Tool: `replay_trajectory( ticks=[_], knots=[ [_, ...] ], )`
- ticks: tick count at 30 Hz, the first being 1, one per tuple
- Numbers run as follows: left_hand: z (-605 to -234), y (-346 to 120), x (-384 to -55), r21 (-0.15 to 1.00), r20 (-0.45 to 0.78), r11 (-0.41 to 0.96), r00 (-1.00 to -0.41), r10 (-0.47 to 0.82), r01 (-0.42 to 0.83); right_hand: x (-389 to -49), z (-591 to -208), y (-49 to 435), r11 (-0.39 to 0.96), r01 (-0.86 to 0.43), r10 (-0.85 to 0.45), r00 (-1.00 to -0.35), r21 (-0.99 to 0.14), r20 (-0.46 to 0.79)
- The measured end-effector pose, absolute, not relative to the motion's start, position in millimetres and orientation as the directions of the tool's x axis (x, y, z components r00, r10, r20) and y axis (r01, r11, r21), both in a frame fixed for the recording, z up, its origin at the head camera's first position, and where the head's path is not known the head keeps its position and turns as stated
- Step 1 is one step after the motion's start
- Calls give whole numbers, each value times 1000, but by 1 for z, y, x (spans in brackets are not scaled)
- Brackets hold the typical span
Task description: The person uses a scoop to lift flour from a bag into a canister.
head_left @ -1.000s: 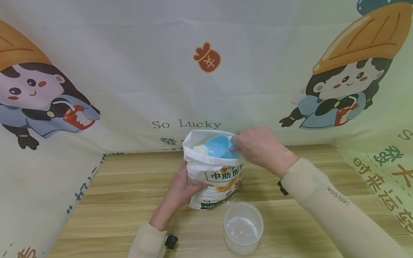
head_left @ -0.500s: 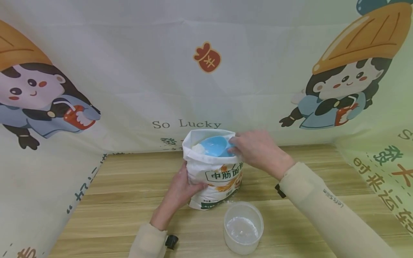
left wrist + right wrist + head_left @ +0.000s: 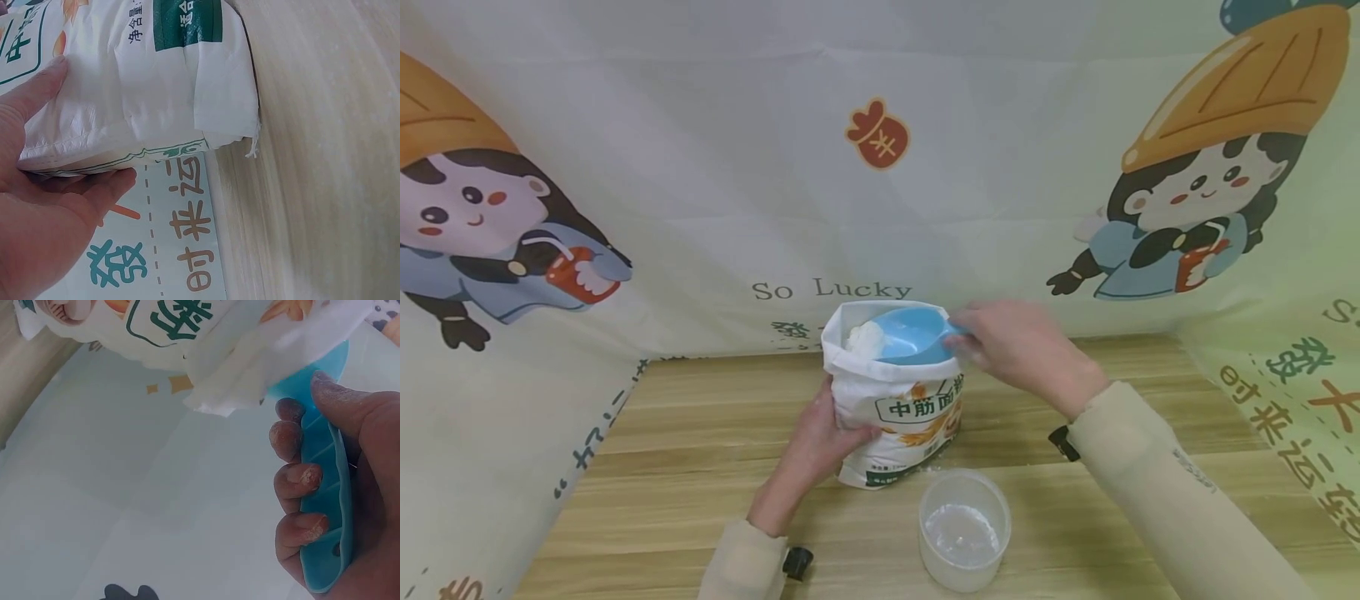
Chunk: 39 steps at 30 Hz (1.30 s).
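While the left hand (image 3: 822,437) gripped the white bag (image 3: 887,454) at eight o'clock, the blue scoop (image 3: 917,332) sat inside it at twelve, a clear tub (image 3: 962,575) stood at five, and the right hand (image 3: 1017,346) clutched that scoop at two!

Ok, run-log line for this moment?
left hand: grips white printed flour bag | right hand: holds blue plastic scoop, partly inside bag | translucent round plastic tub: on wood-grain table

Wooden table (image 3: 685,475): surface record

Light brown top, streaked lengthwise grain. Directly on it: a white flour bag (image 3: 895,425), standing, mouth up; a translucent tub (image 3: 962,577), upright, near the bag on the camera side; white specks (image 3: 934,469) between them.
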State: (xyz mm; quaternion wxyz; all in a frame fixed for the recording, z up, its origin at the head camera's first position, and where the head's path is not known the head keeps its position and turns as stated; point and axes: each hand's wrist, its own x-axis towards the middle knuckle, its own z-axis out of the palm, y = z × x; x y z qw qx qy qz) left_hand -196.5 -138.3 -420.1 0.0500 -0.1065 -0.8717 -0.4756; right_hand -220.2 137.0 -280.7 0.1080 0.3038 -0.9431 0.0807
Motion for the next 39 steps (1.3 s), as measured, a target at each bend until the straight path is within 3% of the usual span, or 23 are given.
replay_trajectory(
  ticks=[15,29,39],
  knots=[
    [-420,-139,-196,823,170,525,-976,137,217,-216,-287,154,802,-577,-511,-798,-157,320],
    [-420,-139,-197,819,176,530,-976,129,218,-217,-305,165,765,-561,-432,-811,-315,395],
    [-420,-140,-197,814,186,534,-973,137,231,-215,-312,167,744,-591,-422,-777,-312,468]
  ],
)
